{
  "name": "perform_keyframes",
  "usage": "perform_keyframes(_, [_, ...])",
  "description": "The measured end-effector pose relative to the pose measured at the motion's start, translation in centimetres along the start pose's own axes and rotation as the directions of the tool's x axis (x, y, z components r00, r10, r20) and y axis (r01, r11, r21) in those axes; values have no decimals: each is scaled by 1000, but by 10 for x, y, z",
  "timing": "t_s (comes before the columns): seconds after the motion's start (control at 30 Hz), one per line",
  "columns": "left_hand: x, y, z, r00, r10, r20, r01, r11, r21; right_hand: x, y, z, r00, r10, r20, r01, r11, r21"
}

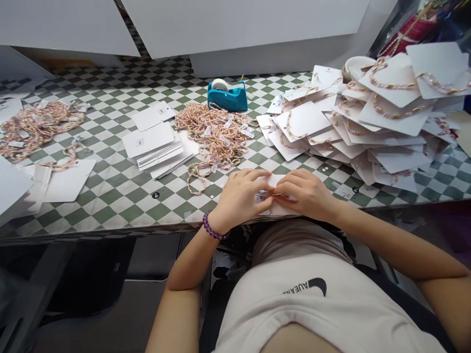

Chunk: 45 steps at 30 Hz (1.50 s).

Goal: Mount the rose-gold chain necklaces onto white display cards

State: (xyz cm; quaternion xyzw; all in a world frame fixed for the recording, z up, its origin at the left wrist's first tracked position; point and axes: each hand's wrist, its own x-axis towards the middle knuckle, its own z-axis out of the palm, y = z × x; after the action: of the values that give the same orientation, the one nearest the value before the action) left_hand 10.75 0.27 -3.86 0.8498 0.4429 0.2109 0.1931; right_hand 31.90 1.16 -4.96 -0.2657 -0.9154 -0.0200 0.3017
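Note:
At the table's front edge my left hand [245, 192] and my right hand [304, 190] meet over a white card [276, 180]. The fingers of both are pinched together on a small beaded bracelet [282, 194], mostly covered by them. A small printed label shows beneath the left fingers. Just beyond lies a heap of pink and gold beaded bracelets [217, 130] with white tags, one loop trailing toward the front. Left of the heap sits a stack of blank white cards [156, 147].
A teal tape dispenser [230, 98] stands behind the heap. On the right, many cards with bracelets [368, 122] are piled high. Another bracelet heap [40, 125] and a white card [68, 181] lie at left on the checkered tablecloth [121, 206]. White panels [250, 24] border the back.

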Motion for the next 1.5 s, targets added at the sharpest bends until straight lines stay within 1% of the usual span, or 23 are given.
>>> perform_keyframes(0.07, [0, 0, 0, 1000, 1, -1, -1, 1000, -2, -1, 1, 2, 999, -28, -36, 28, 1000, -14])
perform_keyframes(0.1, [0, -1, 0, 1000, 1, 0, -1, 1000, -1, -2, 2, 3, 999, -18, -46, 18, 1000, -1])
perform_keyframes(0.17, [0, -1, 0, 1000, -2, 4, 2, 1000, -3, -2, 3, 3, 998, 51, -33, -48, 996, 81])
perform_keyframes(0.27, [1, 1, 0, 1000, -18, 12, 18, 1000, 2, 1, 6, 0, 978, 197, 73, -209, 947, 244])
perform_keyframes(0.37, [2, 3, 0, 999, -43, 12, 43, 999, 12, 8, 7, -7, 925, 332, 185, -377, 857, 350])
perform_keyframes(0.43, [2, 4, 0, 999, -52, 9, 52, 999, 3, 13, 7, -11, 867, 427, 256, -497, 773, 394])
perform_keyframes(0.5, [2, 4, 1, 999, -53, 4, 53, 999, -12, 16, 8, -14, 811, 481, 334, -584, 704, 403])
perform_keyframes(0.53, [2, 4, 1, 999, -51, 1, 51, 999, -19, 17, 8, -14, 795, 488, 361, -604, 691, 396])
perform_keyframes(0.6, [2, 3, 2, 999, -46, -7, 45, 999, -24, 19, 10, -14, 791, 478, 383, -605, 704, 372])
perform_keyframes(0.7, [2, 1, 3, 999, -36, -12, 36, 999, -22, 20, 12, -13, 808, 461, 368, -576, 749, 327])
perform_keyframes(0.87, [2, -2, 2, 1000, -2, 1, 2, 1000, -29, 24, 16, -12, 833, 382, 399, -508, 814, 282])
perform_keyframes(0.93, [2, -3, 1, 1000, 20, -3, -20, 999, -35, 24, 16, -11, 850, 362, 384, -472, 845, 250])
perform_keyframes(1.03, [2, -4, 0, 999, 37, 8, -37, 999, -33, 21, 14, -9, 880, 342, 331, -423, 880, 216])
perform_keyframes(1.17, [1, -4, -1, 999, 21, 29, -20, 999, -38, 15, 12, -4, 896, 356, 266, -416, 882, 220])
perform_keyframes(1.33, [2, 0, -1, 999, -4, 37, 6, 999, -43, 7, 8, 4, 914, 360, 189, -389, 909, 149])
perform_keyframes(1.4, [3, 3, 0, 999, -25, 27, 26, 999, -28, 6, 7, 6, 912, 366, 184, -392, 910, 134])
perform_keyframes(1.5, [2, 5, 4, 999, -25, -23, 25, 1000, 8, 8, 6, 4, 893, 383, 236, -419, 900, 125])
